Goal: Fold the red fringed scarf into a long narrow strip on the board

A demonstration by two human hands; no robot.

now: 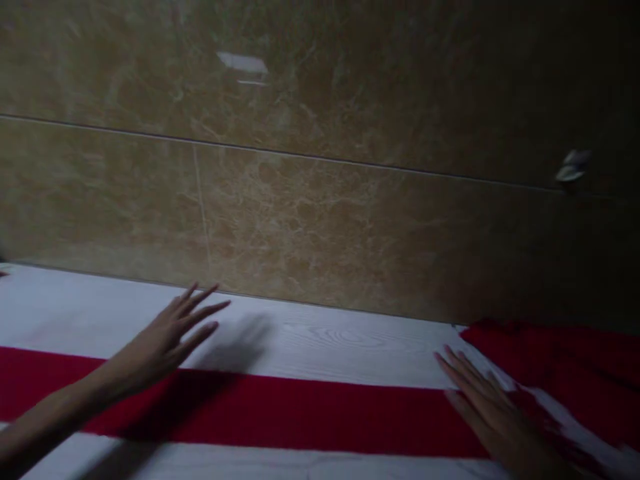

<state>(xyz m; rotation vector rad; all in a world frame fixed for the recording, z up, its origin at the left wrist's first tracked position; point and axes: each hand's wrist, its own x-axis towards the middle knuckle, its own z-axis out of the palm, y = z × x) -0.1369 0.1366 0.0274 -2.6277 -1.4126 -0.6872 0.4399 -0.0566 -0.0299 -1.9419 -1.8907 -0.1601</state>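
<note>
A long red cloth [310,413] lies flat in a band across a pale wood-grain table [340,340]. My left hand [173,337] hovers above the cloth's far edge with fingers spread and holds nothing. Flat on the right part of the cloth rests my right hand [487,407], fingers apart and pointing away from me. A second heap of red fabric [565,367] lies at the far right by the wall.
A brown marbled tile wall [320,200] rises straight behind the table's back edge. A small pale fitting [573,167] sticks out of the wall at the right. The scene is dim and slightly blurred.
</note>
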